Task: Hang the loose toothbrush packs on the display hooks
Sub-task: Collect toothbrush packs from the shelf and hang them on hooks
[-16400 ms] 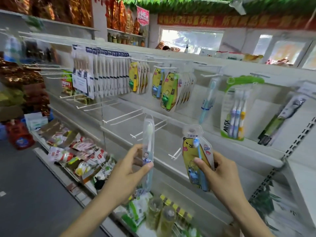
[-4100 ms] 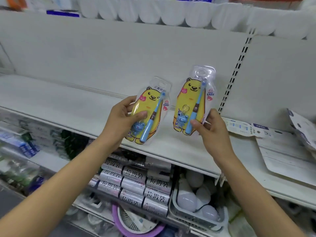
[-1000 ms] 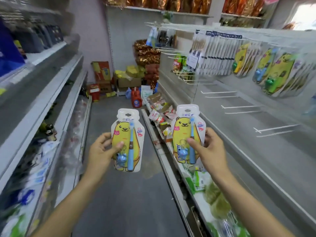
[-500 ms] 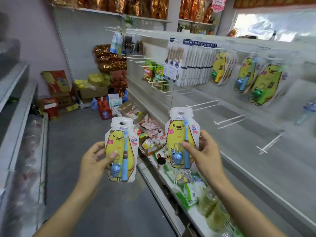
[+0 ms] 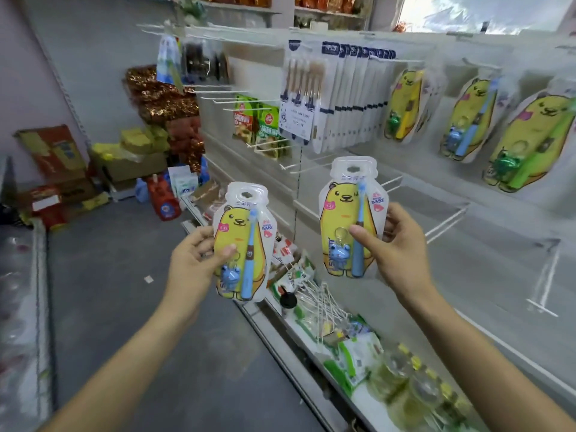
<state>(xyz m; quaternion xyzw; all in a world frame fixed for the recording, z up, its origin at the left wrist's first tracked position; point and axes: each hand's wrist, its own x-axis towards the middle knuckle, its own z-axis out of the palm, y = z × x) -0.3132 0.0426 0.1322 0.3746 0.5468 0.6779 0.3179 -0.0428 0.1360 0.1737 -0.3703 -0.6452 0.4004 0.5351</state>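
My left hand [image 5: 194, 266] holds a yellow bear toothbrush pack [image 5: 241, 241] with a blue brush and a blue frog charm. In my right hand [image 5: 397, 251] is a second pack of the same kind [image 5: 349, 218], held a little higher. Both packs stand upright with their hang holes on top, in front of the white display wall. More bear packs [image 5: 467, 116] hang on hooks at the upper right. Bare white hooks [image 5: 448, 218] stick out just right of my right hand.
White boxed toothbrush packs [image 5: 346, 95] hang in a row at top middle. A low shelf [image 5: 314, 344] with green and clear packets runs along the floor at the right. Boxes and bags [image 5: 131, 163] are stacked at the aisle's far end. Another shelf edge [image 5: 40, 275] lines the left.
My view has swung right and closer to the display wall. Both hands have kept their packs and lifted them toward the hooks; the hanging bear packs look larger now.
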